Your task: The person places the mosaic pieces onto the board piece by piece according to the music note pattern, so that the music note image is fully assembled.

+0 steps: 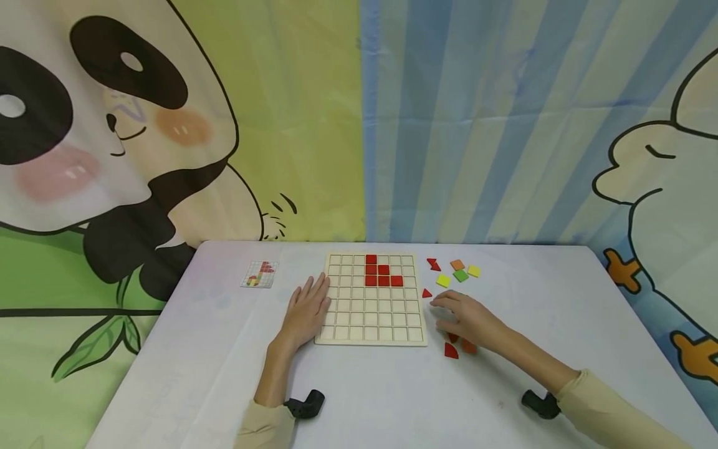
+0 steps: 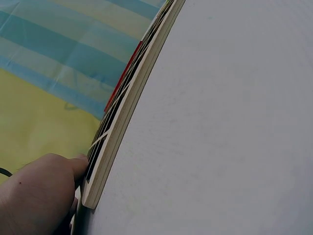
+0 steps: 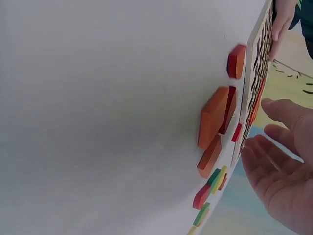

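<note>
A pale wooden grid board (image 1: 370, 318) lies on the table with several red squares (image 1: 371, 269) set in its upper cells. My left hand (image 1: 307, 310) rests along the board's left edge, fingers extended; the left wrist view has its thumb by the frame. Just right of the board, my right hand (image 1: 468, 318) hovers with loosely bent fingers and nothing between them. Beneath it are a red quarter-round piece (image 1: 451, 351) and an orange piece (image 1: 469, 347), with others partly hidden. A small red triangle (image 1: 427, 293) lies close to its fingertips.
Behind the right hand are yellow (image 1: 443, 281), green (image 1: 460, 275) and orange squares (image 1: 457, 265), plus red triangles (image 1: 434, 264). A printed pattern card (image 1: 260, 274) lies left of the board. A cartoon-printed curtain (image 1: 477, 125) hangs behind the table.
</note>
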The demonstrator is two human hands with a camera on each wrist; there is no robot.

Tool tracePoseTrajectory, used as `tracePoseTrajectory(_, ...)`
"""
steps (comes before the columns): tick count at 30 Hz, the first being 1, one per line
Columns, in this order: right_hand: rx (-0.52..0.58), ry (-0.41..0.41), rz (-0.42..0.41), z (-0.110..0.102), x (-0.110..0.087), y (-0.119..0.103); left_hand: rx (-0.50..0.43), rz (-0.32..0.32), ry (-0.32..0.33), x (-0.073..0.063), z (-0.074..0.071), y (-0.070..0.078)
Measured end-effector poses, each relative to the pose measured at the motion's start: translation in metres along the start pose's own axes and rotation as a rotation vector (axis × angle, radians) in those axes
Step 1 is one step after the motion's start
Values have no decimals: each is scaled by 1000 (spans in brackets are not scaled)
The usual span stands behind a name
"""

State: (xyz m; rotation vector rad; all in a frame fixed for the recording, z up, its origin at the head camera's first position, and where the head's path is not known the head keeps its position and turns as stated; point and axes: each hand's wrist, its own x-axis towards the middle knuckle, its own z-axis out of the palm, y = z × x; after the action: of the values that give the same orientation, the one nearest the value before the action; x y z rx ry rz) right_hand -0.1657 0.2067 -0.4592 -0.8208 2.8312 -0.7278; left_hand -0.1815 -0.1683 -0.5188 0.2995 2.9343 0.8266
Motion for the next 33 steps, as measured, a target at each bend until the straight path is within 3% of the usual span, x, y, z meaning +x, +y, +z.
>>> tracePoseTrajectory(5,35,-3,77,0,36,12,-4,5,5,1,1,0)
tracePoseTrajectory(10,-34,-17,90,6,59,19,0,-7,-16,2,2,1)
tracePoseTrajectory(23,-93,-46,95,6,62,13,7,-5,2,-1,0,1)
tracePoseTrajectory(33,-142,-56,-70,1,62,25,6,-4,5,0,0,0)
